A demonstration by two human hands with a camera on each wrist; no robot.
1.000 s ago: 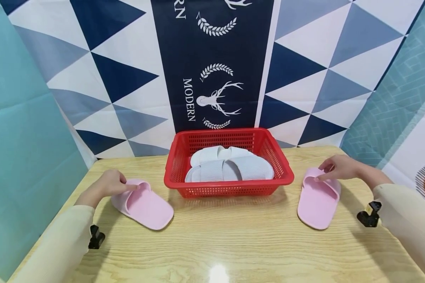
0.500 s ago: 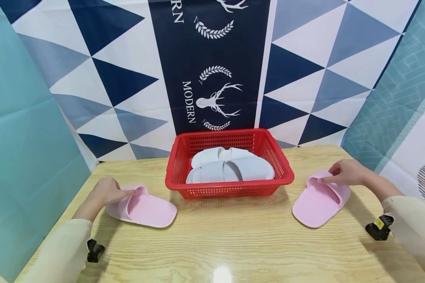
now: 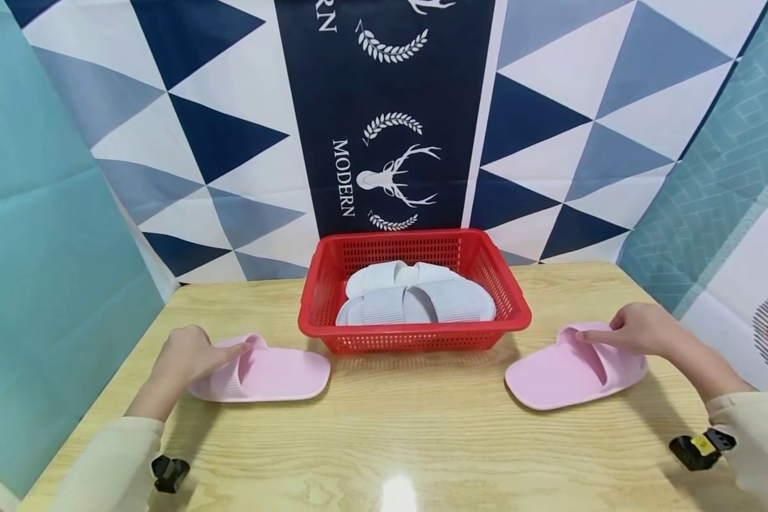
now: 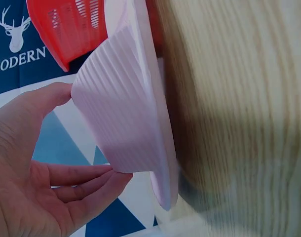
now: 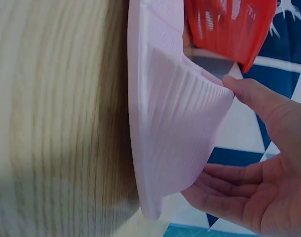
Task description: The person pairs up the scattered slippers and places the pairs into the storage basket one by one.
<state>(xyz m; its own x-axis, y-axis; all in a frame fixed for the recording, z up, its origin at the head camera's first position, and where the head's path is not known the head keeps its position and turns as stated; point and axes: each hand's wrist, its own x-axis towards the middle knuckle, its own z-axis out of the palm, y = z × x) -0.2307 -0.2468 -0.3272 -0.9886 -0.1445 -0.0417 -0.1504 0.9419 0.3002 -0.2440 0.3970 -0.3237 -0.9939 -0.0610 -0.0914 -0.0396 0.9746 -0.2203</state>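
My left hand [image 3: 188, 355] pinches the ribbed strap of a pink slipper [image 3: 284, 373] left of the basket. In the left wrist view the thumb is at the strap's opening edge and the fingers at its toe end, the slipper [image 4: 121, 108] seen side-on. On the right side, my right hand [image 3: 646, 331] grips the strap of a matching pink slipper [image 3: 550, 373] the same way. That slipper [image 5: 175, 118] shows close over the wood in the right wrist view. Both heel ends point inward, toward each other.
A red plastic basket [image 3: 416, 338] stands at the back middle of the wooden table [image 3: 390, 434]. Inside lie white slippers [image 3: 377, 279] behind light grey slippers [image 3: 454, 300]. A patterned cloth [image 3: 237, 128] hangs behind, with a teal cloth [image 3: 51, 249] at the left.
Both pink slippers have turned, their heel ends swinging inward from pointing toward the table's front. The hands have kept hold of the straps and shifted slightly toward the front. The basket has stayed put.
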